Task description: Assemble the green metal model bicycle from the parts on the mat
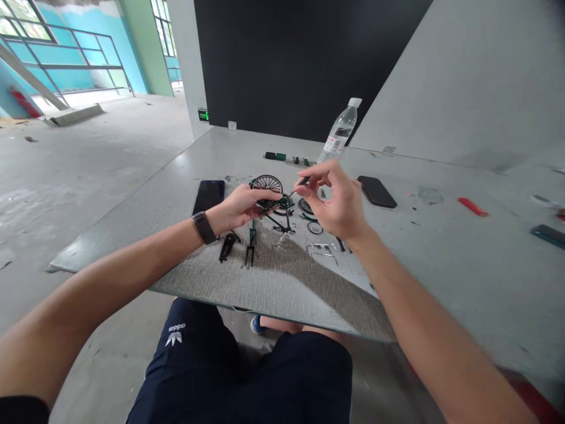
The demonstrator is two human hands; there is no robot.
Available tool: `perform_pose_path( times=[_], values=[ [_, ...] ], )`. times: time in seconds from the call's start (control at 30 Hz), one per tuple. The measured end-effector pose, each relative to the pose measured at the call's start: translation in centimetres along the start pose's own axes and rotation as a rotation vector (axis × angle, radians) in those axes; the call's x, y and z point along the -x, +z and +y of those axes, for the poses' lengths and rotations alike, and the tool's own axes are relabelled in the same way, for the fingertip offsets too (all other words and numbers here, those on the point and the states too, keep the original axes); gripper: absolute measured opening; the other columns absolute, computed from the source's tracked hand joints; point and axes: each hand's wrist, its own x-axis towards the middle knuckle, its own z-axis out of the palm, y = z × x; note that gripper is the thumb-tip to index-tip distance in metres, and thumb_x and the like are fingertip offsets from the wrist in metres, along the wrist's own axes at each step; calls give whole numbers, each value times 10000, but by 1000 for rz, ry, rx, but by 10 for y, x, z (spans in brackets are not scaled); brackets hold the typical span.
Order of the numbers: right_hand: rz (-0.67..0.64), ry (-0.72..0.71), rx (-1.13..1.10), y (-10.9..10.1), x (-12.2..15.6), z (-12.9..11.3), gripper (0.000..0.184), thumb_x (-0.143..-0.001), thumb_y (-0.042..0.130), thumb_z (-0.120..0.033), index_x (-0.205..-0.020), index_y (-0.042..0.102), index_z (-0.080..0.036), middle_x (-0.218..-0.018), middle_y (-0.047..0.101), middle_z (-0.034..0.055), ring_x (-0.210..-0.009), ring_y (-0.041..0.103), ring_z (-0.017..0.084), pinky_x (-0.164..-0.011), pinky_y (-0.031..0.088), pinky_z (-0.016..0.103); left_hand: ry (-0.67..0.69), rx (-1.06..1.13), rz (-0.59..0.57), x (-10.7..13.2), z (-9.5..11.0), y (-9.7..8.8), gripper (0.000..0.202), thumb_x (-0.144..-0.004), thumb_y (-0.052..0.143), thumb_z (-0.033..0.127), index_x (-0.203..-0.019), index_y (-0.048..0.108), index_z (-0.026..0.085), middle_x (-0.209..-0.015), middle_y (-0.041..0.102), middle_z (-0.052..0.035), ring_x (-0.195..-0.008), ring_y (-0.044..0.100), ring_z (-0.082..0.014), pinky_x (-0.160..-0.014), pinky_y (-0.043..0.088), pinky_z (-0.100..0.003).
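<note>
My left hand (242,206) is closed around a small green and black model bicycle (268,184), gripping its frame just above the table. A spoked wheel shows beyond my fingers. In my right hand (338,203), thumb and fingertips pinch a small screwdriver (303,181); its thin tip points at the bicycle near the green chainring (286,201). Beneath and around my hands lie loose model parts: a green and black fork piece (251,247), a black part (226,247), a small wheel ring (315,228) and several silver pieces (324,249). My right hand partly covers another wheel.
A water bottle (339,134) stands behind my right hand. On the grey table (282,282) lie a phone (209,195), a dark flat case (376,191), a red object (472,206) and small green and black pieces (276,156). A black panel (300,65) rises behind.
</note>
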Motion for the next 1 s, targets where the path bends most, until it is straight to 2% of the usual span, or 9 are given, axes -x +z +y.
perform_pose_path(
  times=[0.2, 0.37, 0.47, 0.53, 0.63, 0.73, 0.77, 0.87, 1.0],
  values=[
    [-11, 47, -17, 3, 1, -2, 217, -966, 636, -434, -1094, 602, -263, -906, 688, 1, -761, 673, 160, -739, 591, 348, 6, -20, 0, 0, -2, 2, 84, -712, 811, 100, -735, 736, 128, -725, 712, -44, -657, 614, -101, -620, 439, -250],
    [-33, 106, 21, 1, 0, -6, 306, -948, 630, -534, -1092, 610, -264, -851, 667, 12, -723, 650, 172, -694, 573, 354, 43, -45, -22, 2, -3, 3, 115, -685, 825, 131, -677, 711, 143, -720, 705, -49, -648, 603, -114, -687, 491, -302],
    [-58, 95, 76, 0, -1, -6, 307, -955, 613, -545, -1074, 616, -262, -852, 663, 22, -733, 644, 183, -694, 556, 361, 89, -71, 8, -1, -6, 1, 140, -659, 839, 162, -662, 700, 146, -741, 707, -67, -675, 619, -135, -681, 502, -318],
    [-70, 76, 111, 0, 0, -5, 272, -976, 589, -517, -1047, 623, -257, -862, 670, 30, -746, 643, 188, -701, 543, 365, 169, -110, 46, -3, -8, -1, 160, -653, 849, 191, -665, 698, 139, -745, 702, -74, -674, 618, -141, -654, 498, -315],
    [-88, 46, 165, 1, 2, -1, 232, -1000, 562, -463, -996, 633, -242, -840, 677, 45, -718, 617, 189, -663, 510, 361, 377, -199, 98, -7, -8, -4, 161, -712, 821, 249, -726, 715, 128, -773, 704, -79, -699, 629, -154, -659, 512, -316],
    [-120, 49, 221, 3, 4, 2, 227, -1022, 519, -435, -997, 622, -234, -813, 679, 56, -693, 593, 190, -575, 445, 337, 591, -278, 198, -9, -8, -6, 169, -745, 796, 243, -869, 736, 145, -911, 737, -84, -868, 680, -186, -805, 553, -324],
    [-128, 59, 238, 4, 5, 2, 226, -1028, 503, -428, -1006, 613, -232, -820, 684, 60, -699, 596, 192, -548, 419, 328, 655, -303, 255, -9, -8, -7, 258, -720, 818, 226, -957, 738, 160, -976, 745, -80, -936, 690, -193, -865, 552, -324],
    [-150, 92, 304, 9, 8, 2, 231, -1043, 465, -418, -1039, 587, -221, -848, 704, 74, -701, 608, 192, -492, 344, 309, 726, -397, 305, -11, -11, -10, 446, -739, 815, 231, -1172, 708, 216, -1135, 746, -66, -1082, 690, -209, -985, 534, -337],
    [-233, 150, 415, 15, 11, -2, 303, -1064, 379, -417, -1103, 575, -190, -717, 677, 56, -560, 554, 167, -445, 233, 305, 783, -409, 310, -14, -18, -14, 410, -780, 793, 266, -1183, 719, 234, -1155, 763, -58, -1098, 704, -213, -1047, 525, -388]
  ],
)
